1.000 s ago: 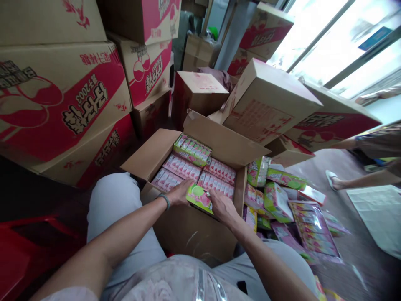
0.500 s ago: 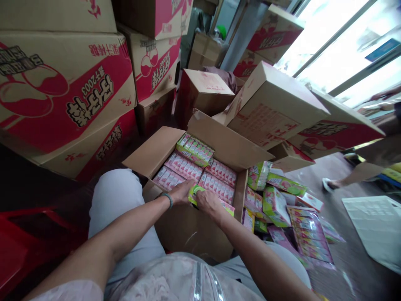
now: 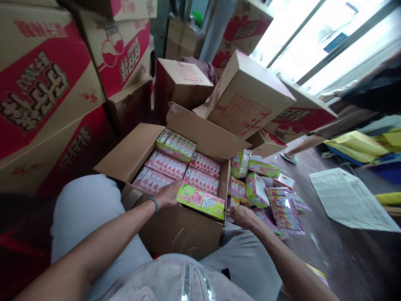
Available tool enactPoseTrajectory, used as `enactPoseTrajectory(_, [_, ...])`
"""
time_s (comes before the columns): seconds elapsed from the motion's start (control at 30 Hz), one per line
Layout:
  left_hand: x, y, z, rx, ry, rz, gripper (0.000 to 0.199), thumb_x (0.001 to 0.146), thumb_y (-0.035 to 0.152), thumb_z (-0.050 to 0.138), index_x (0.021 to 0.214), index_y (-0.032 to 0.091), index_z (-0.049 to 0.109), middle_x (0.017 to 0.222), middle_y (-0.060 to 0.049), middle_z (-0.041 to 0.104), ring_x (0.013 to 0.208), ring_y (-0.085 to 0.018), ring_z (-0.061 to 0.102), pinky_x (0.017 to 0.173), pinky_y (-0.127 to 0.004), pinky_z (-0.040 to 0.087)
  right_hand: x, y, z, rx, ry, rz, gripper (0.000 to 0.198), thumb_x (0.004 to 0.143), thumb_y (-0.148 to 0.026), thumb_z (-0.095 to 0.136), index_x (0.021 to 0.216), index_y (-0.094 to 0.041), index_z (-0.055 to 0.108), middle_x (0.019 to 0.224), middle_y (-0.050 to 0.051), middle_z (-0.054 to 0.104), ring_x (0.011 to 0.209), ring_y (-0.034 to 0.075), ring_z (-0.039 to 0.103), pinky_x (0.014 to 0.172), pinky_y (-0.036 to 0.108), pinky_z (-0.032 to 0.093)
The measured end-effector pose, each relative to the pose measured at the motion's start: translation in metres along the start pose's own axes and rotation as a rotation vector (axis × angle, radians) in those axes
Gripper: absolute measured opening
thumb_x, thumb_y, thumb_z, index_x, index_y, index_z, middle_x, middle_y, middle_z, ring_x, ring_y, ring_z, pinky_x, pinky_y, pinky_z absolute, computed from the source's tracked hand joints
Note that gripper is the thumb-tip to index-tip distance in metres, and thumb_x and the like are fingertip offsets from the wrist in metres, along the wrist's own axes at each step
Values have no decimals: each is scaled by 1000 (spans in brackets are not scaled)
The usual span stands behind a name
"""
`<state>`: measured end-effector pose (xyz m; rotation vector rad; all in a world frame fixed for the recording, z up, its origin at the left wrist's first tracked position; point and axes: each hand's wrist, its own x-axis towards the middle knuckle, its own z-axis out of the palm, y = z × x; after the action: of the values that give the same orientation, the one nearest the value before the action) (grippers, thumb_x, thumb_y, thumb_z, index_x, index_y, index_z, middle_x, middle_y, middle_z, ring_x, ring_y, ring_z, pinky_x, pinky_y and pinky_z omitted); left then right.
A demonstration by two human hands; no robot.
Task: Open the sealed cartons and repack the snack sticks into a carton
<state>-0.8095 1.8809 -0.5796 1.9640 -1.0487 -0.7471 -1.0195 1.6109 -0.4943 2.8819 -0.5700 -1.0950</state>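
Note:
A green and pink candy box (image 3: 200, 200) lies slanted over the near edge of an open carton (image 3: 181, 234). Its left end is gripped by my left hand (image 3: 169, 194), which wears a teal band at the wrist. At the other end, my right hand (image 3: 242, 216) is closed, fingertips close to the box's corner. A thin dark sliver shows between those fingertips and the box; I cannot make out what it is. Inside the carton sit rows of pink-wrapped candy packs (image 3: 167, 165), with another green candy box (image 3: 176, 145) on top at the back.
Loose candy packages (image 3: 257, 188) are heaped on the floor right of the carton. Printed cartons are stacked at left (image 3: 40, 83) and behind (image 3: 247, 96). A pale flat sheet (image 3: 354, 198) lies on the floor at right, near another person's leg (image 3: 305, 144).
My right hand has moved from the candy box's left end rightward to its right end. The box's printed face is now uncovered. My left hand still grips it. The view has swung right.

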Motion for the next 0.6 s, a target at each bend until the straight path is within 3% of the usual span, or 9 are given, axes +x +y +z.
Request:
enactPoseTrajectory(0.07, [-1,0,0,-22,2,-37,68,61,31,73,121,22,43,115,-9,59,102,-27,61,81,-32,48,-6,-5,-5,58,94,21,27,94,-37,44,92,-21,66,86,11,70,83,23,67,65,28,42])
enactPoseTrajectory(0.13, [-1,-2,2,-30,3,-44,73,61,31,72,125,22,40,119,-9,58,106,-28,60,85,-34,49,-7,-23,-12,99,224,29,37,88,-49,50,110,-22,61,89,10,70,85,25,66,67,29,44])
enactPoseTrajectory(0.23, [4,-9,10,-47,28,26,68,65,30,65,128,23,40,125,-11,56,113,-28,57,94,-38,47,6,-58,-19,115,317,-76,86,64,-61,71,132,-17,45,98,12,69,88,28,66,71,31,47])
enactPoseTrajectory(0.27, [7,-12,12,-57,37,45,69,65,30,64,129,23,40,128,-11,55,116,-29,56,97,-39,46,14,-67,-19,99,312,-119,90,59,-59,75,131,-15,45,100,13,68,87,28,65,71,31,48])
enactPoseTrajectory(0.43, [20,-25,19,-57,43,30,88,57,34,75,136,24,39,136,-12,52,124,-33,51,102,-43,44,41,-73,-21,87,321,-130,62,55,-43,74,107,-13,59,90,13,69,78,27,65,66,32,48])
enactPoseTrajectory(0.53, [27,-25,12,-26,66,16,99,57,42,78,142,21,32,142,-15,45,130,-33,45,105,-45,41,27,-46,-31,183,338,-14,56,55,-43,71,103,-14,62,86,11,69,75,27,65,62,30,45])
enactPoseTrajectory(0.6, [36,-23,0,42,123,17,94,64,48,74,142,18,31,144,-17,41,133,-33,39,108,-47,36,11,-10,-43,316,362,130,46,59,-42,69,99,-18,64,86,9,70,76,25,65,61,28,43])
